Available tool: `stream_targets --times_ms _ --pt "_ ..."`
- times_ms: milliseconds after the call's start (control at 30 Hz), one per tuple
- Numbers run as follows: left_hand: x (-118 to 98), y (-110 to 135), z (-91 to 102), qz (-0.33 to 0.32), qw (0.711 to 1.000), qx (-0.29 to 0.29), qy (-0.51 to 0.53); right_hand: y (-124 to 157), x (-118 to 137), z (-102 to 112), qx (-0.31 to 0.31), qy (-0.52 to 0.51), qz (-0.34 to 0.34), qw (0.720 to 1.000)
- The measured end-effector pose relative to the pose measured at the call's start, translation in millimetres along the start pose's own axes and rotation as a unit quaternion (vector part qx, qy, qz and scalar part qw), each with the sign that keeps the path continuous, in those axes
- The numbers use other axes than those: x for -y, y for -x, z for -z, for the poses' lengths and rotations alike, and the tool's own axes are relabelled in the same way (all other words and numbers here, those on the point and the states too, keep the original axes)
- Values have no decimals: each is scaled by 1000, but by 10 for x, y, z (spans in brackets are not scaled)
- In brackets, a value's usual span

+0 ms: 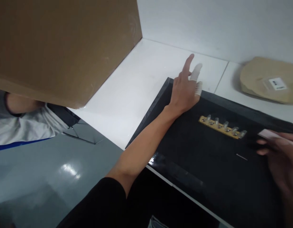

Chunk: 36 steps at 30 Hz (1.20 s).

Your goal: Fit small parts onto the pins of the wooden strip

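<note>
The left hand (185, 90) is laid open on the far corner of the black mat (208, 183), toward twelve o'clock, and white cots (196, 73) are worn on two fingers. A yellow strip (221, 126) set with small clear parts is seen on the mat at two o'clock. At three o'clock the blurred right hand (283, 161) is found, and a pale card (270, 134) appears to be pinched in it. A cardboard box (61, 47) is held at ten o'clock by another person's arm (20, 103).
</note>
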<state>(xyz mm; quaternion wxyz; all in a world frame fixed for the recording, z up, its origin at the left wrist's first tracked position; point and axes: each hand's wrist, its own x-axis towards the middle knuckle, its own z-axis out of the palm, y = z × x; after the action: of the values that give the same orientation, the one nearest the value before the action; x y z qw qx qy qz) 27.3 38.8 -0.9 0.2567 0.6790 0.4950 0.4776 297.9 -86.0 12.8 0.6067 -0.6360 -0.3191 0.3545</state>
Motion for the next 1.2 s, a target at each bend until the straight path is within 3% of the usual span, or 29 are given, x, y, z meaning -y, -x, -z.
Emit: stream_targets --times_ms 67,167,333,400,500,600,700,867,1200 --pt "7 0 4 8 1000 -2 20 11 18 -9 35 -12 7 999" --pt "26 -2 4 -6 999 -25 24 -30 1 40 34 -42 -21 998" --pt "15 -43 2 -67 996 -13 -57 -79 -57 134 48 -90 -65 993" --pt "-70 -51 29 -96 992 19 -78 -63 -65 139 65 -103 -64 991" --pt "-288 -16 117 -143 979 127 -74 -30 -58 130 90 -106 -60 988" --pt "-493 55 209 -156 950 252 -101 -15 -47 129 112 -107 -57 986" --pt "-578 112 236 -160 916 330 -162 -16 -54 139 136 -103 -55 984" --pt "-522 121 168 -154 888 370 -225 -18 -88 144 162 -97 -46 981" --pt "-570 46 160 -132 873 381 -273 1 -100 127 187 -77 -29 979"
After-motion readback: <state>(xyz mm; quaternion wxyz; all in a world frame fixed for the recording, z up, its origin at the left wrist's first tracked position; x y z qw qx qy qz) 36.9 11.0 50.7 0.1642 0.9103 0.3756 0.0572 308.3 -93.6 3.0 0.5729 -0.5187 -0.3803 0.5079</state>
